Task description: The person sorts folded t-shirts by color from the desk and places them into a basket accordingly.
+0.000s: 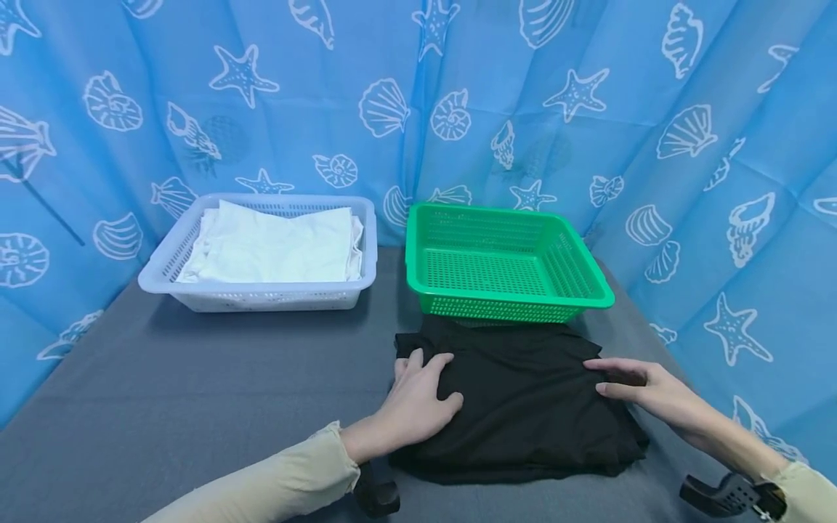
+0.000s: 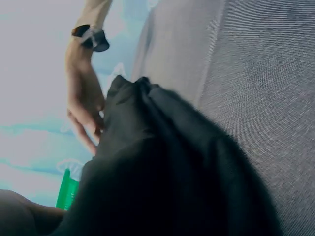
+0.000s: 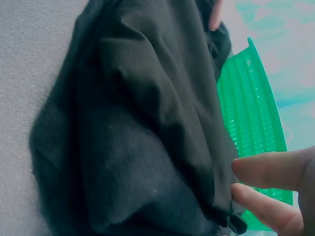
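A folded piece of black cloth [image 1: 523,414], perhaps a garment, lies on the grey table in front of the green basket. Across its left edge rests my left hand [image 1: 421,399], fingers spread and slightly bent. My right hand [image 1: 654,396] is at the opposite edge, with its fingertips at the fabric and the thumb apart from the fingers. Loose layers and creases of the black cloth [image 3: 142,123] fill the right wrist view, where two fingers [image 3: 268,169] touch its border. In the left wrist view the right hand [image 2: 83,93] appears beyond the cloth's folds.
Just behind the cloth stands an empty green basket [image 1: 510,309], its base close to the fabric. To the left, a white basket [image 1: 261,299] holds folded white cloth [image 1: 281,243]. A blue shell-patterned curtain [image 1: 471,160] hangs behind the grey table [image 1: 216,385].
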A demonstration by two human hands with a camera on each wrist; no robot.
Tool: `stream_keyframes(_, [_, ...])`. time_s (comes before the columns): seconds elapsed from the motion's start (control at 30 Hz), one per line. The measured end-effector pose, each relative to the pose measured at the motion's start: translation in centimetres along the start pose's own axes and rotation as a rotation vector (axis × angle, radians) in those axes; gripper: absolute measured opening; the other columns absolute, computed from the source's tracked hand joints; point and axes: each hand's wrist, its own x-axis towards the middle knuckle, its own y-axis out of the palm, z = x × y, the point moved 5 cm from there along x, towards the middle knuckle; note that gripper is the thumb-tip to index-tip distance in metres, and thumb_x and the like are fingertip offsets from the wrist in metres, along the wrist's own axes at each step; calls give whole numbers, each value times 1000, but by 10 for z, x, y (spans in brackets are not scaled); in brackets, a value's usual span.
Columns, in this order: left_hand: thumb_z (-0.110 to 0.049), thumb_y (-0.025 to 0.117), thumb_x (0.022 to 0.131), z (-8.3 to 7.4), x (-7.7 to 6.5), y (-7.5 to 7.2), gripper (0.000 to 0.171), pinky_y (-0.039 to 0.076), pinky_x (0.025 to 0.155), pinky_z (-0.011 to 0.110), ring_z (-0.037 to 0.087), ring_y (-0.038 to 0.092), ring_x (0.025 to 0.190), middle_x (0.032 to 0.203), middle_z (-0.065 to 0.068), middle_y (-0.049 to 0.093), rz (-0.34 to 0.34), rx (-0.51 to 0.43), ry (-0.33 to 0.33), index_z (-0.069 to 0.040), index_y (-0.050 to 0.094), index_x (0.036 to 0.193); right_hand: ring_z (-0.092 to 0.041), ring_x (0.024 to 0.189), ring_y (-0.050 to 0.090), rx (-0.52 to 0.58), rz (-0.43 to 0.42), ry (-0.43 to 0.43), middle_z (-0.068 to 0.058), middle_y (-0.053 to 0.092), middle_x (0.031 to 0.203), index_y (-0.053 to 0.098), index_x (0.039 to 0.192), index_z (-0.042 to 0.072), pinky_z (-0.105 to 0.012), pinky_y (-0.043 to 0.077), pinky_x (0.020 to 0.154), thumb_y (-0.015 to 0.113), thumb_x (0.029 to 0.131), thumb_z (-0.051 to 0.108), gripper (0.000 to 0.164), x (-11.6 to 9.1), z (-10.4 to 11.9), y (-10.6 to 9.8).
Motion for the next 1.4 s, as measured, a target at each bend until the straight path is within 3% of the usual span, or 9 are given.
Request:
stream_keyframes(0.2, [-14,61,92,-1,-2,1,45,27,107,57,41,28,137,147,18,39,-137,-10,147,-7,57,136,-50,130,35,-77,-79,-31,-27,41,145,55,139,5,-60,43,89,63,98,32,50,-3,6,3])
stream_keyframes(0.43, [-15,61,89,18,5,-8,39,42,90,46,25,45,114,131,11,49,-188,-270,-60,-19,66,127,-37,115,51,-155,-176,-105,-22,52,136,63,130,7,-48,49,80,63,98,27,37,-2,11,-1])
stream_keyframes(0.6, [-17,59,92,27,5,-21,40,42,87,45,22,48,101,118,7,56,-218,-209,-92,-19,64,132,-18,93,62,-70,-100,-139,-19,58,127,61,131,1,-34,54,73,61,99,20,37,1,9,0])
stream_keyframes(0.93, [-32,55,100,39,-10,-23,41,42,97,50,25,52,122,143,6,51,-140,-280,-144,-27,56,141,-13,110,56,101,102,-54,-30,39,145,49,142,-1,-39,52,84,58,101,22,48,8,5,2])
stream_keyframes(1.0, [-40,50,103,36,-13,-23,49,46,91,50,30,62,103,128,13,61,-84,-238,-109,-34,41,150,-14,114,54,123,111,-26,-30,35,148,49,143,1,-40,51,86,58,101,23,49,9,4,3])
stream_keyframes(1.1, [-49,42,104,30,-15,-20,54,45,93,48,25,61,106,135,7,57,1,-208,-25,-43,25,154,-14,116,51,142,111,-10,-29,33,150,49,144,2,-41,50,86,57,101,23,48,10,4,4])
stream_keyframes(1.17, [-50,41,104,29,-13,-17,51,42,98,49,23,58,113,135,2,57,63,-254,20,-41,29,153,-14,115,51,144,116,-13,-28,32,150,49,144,2,-40,49,85,57,101,23,48,11,5,4])
stream_keyframes(1.27, [-48,49,102,32,-6,-11,48,32,108,50,18,38,135,148,-7,44,124,-365,8,-32,48,147,-14,113,50,144,129,-19,-27,31,151,49,144,4,-40,48,83,56,102,23,47,12,6,5])
stream_keyframes(1.4, [-34,67,95,36,0,-6,47,32,108,49,19,38,135,144,-1,49,93,-443,-8,-20,58,139,-16,114,48,149,149,-19,-27,28,152,49,145,4,-40,47,84,55,102,23,47,12,7,7])
